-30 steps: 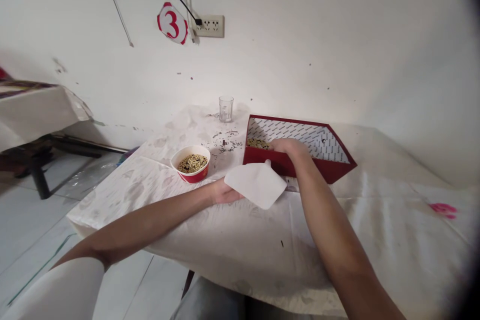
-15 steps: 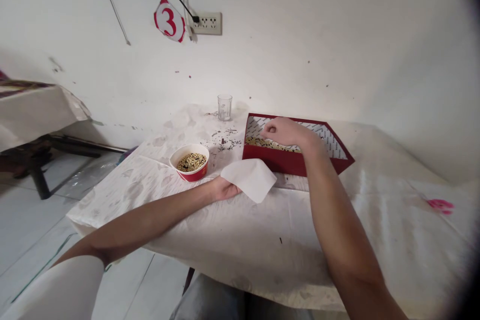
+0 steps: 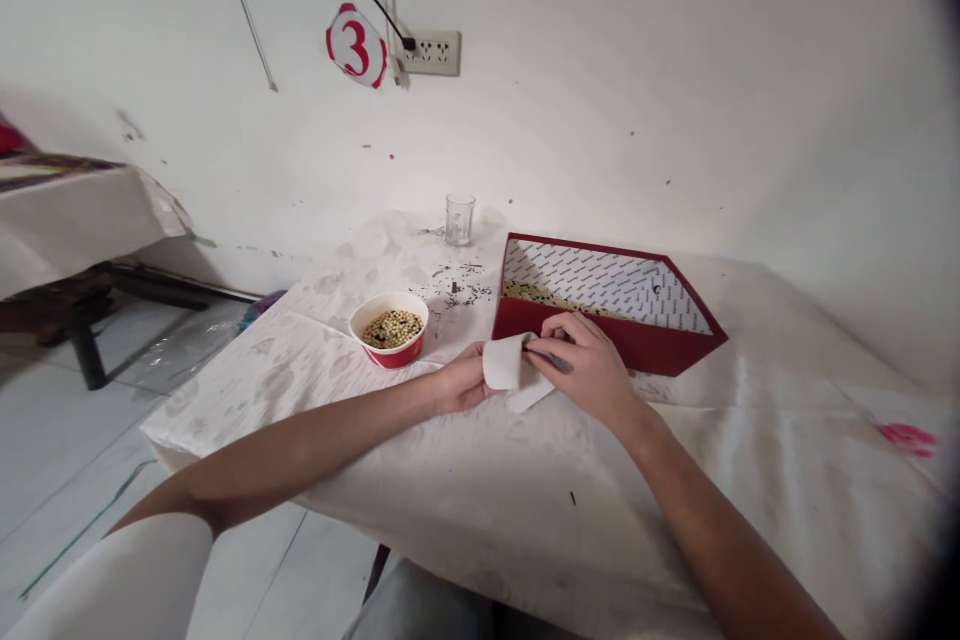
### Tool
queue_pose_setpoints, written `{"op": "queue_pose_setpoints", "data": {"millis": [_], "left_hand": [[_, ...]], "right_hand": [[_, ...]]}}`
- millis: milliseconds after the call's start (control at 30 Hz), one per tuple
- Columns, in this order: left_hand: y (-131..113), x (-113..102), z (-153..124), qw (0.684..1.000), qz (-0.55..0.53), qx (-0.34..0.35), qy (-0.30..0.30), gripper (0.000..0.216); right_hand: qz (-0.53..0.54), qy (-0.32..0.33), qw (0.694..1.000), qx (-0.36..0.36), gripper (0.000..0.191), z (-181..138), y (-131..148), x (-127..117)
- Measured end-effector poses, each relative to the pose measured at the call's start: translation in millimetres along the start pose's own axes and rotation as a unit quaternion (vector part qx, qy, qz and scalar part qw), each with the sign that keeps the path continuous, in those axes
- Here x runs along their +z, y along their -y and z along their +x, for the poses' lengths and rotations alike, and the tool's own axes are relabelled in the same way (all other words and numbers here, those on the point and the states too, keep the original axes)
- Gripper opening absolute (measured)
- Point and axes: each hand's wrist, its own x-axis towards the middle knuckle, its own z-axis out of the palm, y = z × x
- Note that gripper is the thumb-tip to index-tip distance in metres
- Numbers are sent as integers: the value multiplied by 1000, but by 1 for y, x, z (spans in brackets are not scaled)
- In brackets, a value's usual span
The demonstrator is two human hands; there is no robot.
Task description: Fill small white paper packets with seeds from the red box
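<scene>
A white sheet of paper (image 3: 501,363) is gripped at its left side by my left hand (image 3: 461,380), and it curls up over my fingers. My right hand (image 3: 589,365) meets the paper's right side with bent, closed fingers. A narrow dark thing (image 3: 551,358) shows between those fingers, too little of it to name. Just behind my right hand lies a dark red box (image 3: 660,345) with a patterned white lining and pale and dark grains (image 3: 536,294) along its inside. Left of my hands stands a red and white paper bowl (image 3: 397,357) holding similar grains (image 3: 391,328).
A drinking glass (image 3: 460,220) stands near the wall, with small dark bits (image 3: 459,290) scattered in front of it. A patterned pale cloth (image 3: 277,380) covers the table. On the wall is a power socket (image 3: 433,52) with a black cord plugged in.
My right hand has come out of the red box, down to the paper. The paper, flatter before, is now bent upward between my hands. The view has shifted slightly.
</scene>
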Motion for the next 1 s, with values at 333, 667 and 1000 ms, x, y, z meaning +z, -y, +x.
{"op": "queue_pose_setpoints", "data": {"millis": [333, 667, 1000], "left_hand": [[4, 0, 0, 998, 42, 26, 26, 41], [-4, 0, -3, 997, -55, -35, 46, 22], [-6, 0, -6, 997, -50, -31, 58, 25]], "right_hand": [[65, -79, 995, 2, 12, -8, 7, 10], [161, -174, 971, 31, 21, -7, 16, 14], [232, -141, 956, 113, 15, -3, 22, 6]]}}
